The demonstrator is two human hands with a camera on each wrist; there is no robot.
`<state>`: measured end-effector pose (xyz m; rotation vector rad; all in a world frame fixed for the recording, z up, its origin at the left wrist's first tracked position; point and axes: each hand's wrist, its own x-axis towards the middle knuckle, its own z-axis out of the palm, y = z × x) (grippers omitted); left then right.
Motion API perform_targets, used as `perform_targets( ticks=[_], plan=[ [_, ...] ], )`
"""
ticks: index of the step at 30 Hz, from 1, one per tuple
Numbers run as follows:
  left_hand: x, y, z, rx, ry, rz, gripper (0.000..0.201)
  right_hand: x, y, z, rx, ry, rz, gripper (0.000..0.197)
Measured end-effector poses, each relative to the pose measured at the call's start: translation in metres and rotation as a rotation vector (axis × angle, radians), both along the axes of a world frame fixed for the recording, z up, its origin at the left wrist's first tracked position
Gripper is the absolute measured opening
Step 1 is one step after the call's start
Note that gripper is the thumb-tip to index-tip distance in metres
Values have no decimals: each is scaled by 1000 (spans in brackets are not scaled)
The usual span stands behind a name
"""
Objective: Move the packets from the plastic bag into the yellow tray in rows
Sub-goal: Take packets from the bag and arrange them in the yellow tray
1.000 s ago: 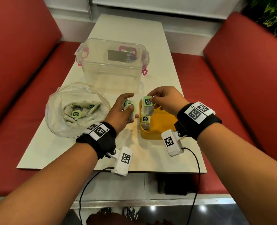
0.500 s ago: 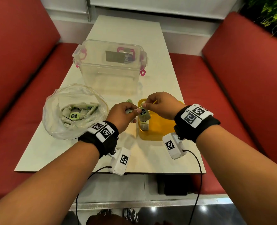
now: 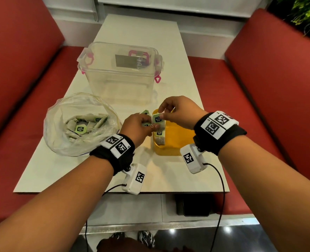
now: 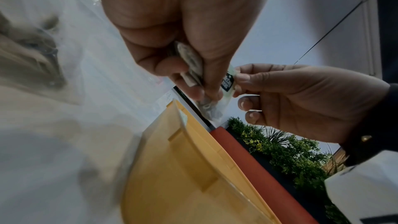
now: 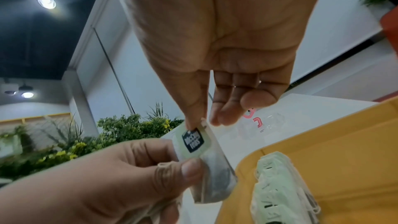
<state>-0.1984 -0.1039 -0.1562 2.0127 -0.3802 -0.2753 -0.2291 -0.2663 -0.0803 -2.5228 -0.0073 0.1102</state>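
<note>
While left grip (image 3: 138, 125) holds packets, right grip (image 3: 179, 111) pinches 1 packet (image 3: 157, 119) above yellow tray (image 3: 177, 140).

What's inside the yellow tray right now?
Some packets stand in a row at the left end of the yellow tray. How many is unclear. The hands, holding another packet, hide its far corner.

Both my forearms reach forward with the wrists close together. My left hand (image 3: 138, 125) is curled, thumb and fingers closed in a grip on a small bundle of packets (image 4: 190, 64). My right hand (image 3: 179, 113) sits just beside that grip, knuckles up, thumb and forefinger pinching the top of one packet (image 5: 193, 140), the other fingers (image 5: 224, 113) loosely bent.
</note>
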Motion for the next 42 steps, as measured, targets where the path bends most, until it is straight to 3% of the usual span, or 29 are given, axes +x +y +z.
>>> perform_targets(
  ticks=[7,13,19,27,35,42],
  plan=[
    [3,0,-3,31,2,8,15,3,-7,-7,-44,40,-37,8],
    [1,6,-7,-98,77,78,15,3,-15,-24,-96,205,-96,4],
    [2,11,-12,-115,126,119,24,6,-7,-43,-105,370,-97,3],
    [-3,14,-10,-134,166,107,24,19,8,-46,-181,516,-149,17],
    [-10,18,-7,-140,229,70,18,26,8,-49,-69,434,-235,20],
    [-12,16,-5,-233,364,30,34,24,1,-48,-46,413,-254,13]
  ],
)
